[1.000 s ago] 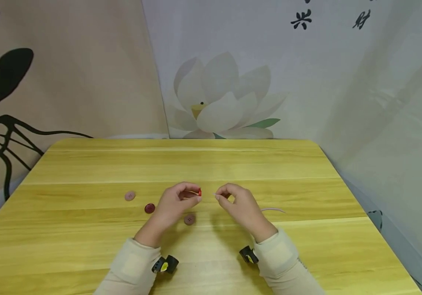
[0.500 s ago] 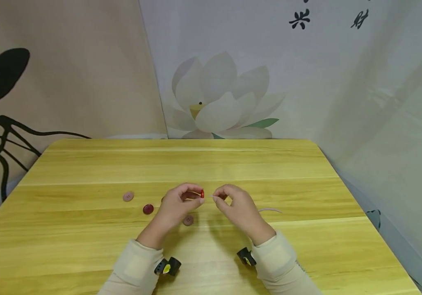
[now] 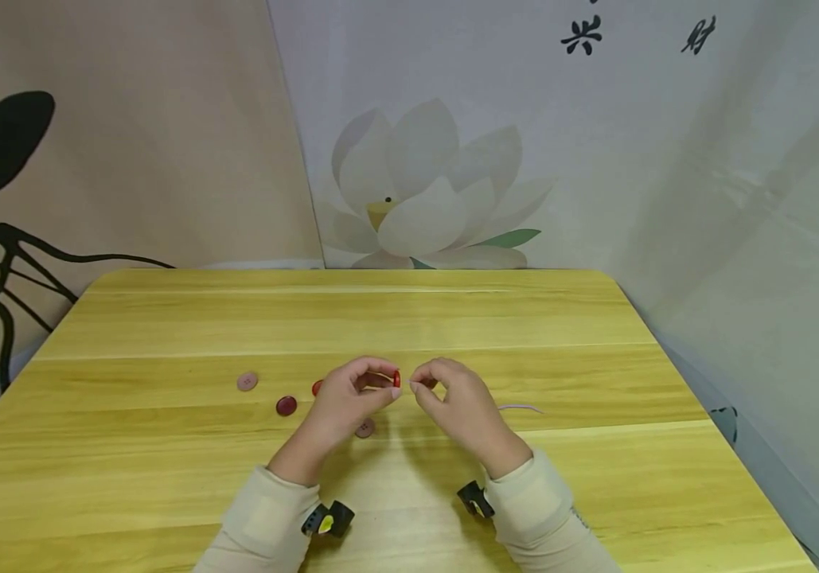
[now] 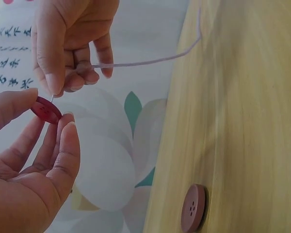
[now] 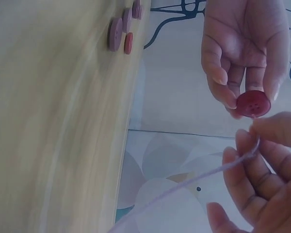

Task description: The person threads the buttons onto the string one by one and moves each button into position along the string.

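Observation:
My left hand (image 3: 343,402) pinches a red button (image 5: 253,103) by its edges, between thumb and fingers, raised over the table. The small holes in its face show in the right wrist view. Close on its right, my right hand (image 3: 462,402) pinches a thin pale purple cord (image 4: 150,61) near its end between thumb and forefinger. The short tip sticking out of that pinch meets the button's face by the holes in the right wrist view. Behind the pinch, the cord runs through the other fingers and trails down to the tabletop.
Loose buttons lie on the wooden table (image 3: 409,314) around my left arm: a pink one (image 3: 247,381), a dark red one (image 3: 286,406), a bright red one (image 3: 317,387) partly behind the hand, and a brownish-mauve one (image 3: 364,429). A printed curtain (image 3: 165,143) hangs behind.
My left hand has moved slightly right with the red button, and my right hand slightly left with the cord. The gap between button and cord tip has narrowed.

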A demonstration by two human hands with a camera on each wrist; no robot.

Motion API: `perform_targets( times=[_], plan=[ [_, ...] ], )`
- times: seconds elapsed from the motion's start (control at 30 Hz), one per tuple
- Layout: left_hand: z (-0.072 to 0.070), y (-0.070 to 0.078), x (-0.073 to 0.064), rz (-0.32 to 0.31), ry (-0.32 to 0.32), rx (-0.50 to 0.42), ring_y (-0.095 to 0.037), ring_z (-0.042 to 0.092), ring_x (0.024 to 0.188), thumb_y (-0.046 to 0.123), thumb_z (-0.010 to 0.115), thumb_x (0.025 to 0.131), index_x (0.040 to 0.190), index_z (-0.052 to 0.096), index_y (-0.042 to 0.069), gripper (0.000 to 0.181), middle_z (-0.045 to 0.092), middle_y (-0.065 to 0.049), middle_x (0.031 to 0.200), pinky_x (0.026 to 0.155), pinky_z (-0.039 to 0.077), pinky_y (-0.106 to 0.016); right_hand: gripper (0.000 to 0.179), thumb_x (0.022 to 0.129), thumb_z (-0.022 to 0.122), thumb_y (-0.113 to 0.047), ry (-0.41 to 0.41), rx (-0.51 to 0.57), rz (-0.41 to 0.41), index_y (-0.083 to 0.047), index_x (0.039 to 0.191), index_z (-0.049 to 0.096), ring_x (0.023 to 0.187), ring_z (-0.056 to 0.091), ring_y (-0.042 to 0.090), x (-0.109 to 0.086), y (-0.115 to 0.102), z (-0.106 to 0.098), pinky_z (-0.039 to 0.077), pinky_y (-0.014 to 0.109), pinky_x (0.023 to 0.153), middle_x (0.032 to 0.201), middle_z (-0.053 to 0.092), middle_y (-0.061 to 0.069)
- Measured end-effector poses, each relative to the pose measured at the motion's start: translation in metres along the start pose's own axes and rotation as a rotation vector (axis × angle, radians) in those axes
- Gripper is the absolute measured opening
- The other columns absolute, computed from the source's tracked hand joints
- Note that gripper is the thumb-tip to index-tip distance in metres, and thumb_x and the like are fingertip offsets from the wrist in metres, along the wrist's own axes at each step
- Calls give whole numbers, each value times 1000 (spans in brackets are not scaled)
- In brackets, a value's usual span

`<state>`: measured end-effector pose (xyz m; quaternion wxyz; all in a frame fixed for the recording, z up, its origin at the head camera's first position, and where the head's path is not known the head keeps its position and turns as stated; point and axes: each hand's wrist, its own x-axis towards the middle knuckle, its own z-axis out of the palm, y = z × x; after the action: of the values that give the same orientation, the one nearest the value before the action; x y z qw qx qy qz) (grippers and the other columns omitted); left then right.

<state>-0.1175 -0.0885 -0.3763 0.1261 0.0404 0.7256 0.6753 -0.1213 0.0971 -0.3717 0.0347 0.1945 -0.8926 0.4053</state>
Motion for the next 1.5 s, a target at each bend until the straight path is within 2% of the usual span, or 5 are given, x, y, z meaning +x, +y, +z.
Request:
perform_targets(
  times=[0.33,0.73,0.97,1.37,1.5],
  plan=[
    [2,2,-1,-8,-21,-34,-12,30,49,12,68,90,119,59,2,32,60,-15,109,44,30,-26,4,91,65,-10,11,-16,-32,-13,93,68,87,57,13,0,0,2,50,43,81,90,63,-6],
    [3,-3,2,-18,0,-18,-14,34,50,10,67,90,117,61,6,28,61,-14,107,46,31,-27,4,92,65,-10,22,19,-34,-14,93,68,88,57,13,0,1,3,49,45,85,90,63,-5],
    [3,-2,0,-2,-11,-15,-11,30,47,13,68,90,117,60,4,29,62,-14,106,44,30,-25,5,92,65,-10,15,46,-39,-13,93,68,89,57,13,0,2,5,49,46,87,90,63,-5],
    [6,1,-1,-6,-4,-17,-10,30,47,13,70,89,119,59,0,35,63,-15,109,42,28,-22,4,91,67,-11,40,-1,-34,-11,94,70,89,59,13,-1,-1,4,50,40,85,90,65,-4],
    [7,1,-1,-6,3,-4,-10,30,47,12,70,88,119,59,0,35,63,-14,107,42,27,-22,4,90,69,-10,58,4,-39,-11,93,70,86,59,14,0,-1,4,50,43,83,87,64,-4]
  ],
)
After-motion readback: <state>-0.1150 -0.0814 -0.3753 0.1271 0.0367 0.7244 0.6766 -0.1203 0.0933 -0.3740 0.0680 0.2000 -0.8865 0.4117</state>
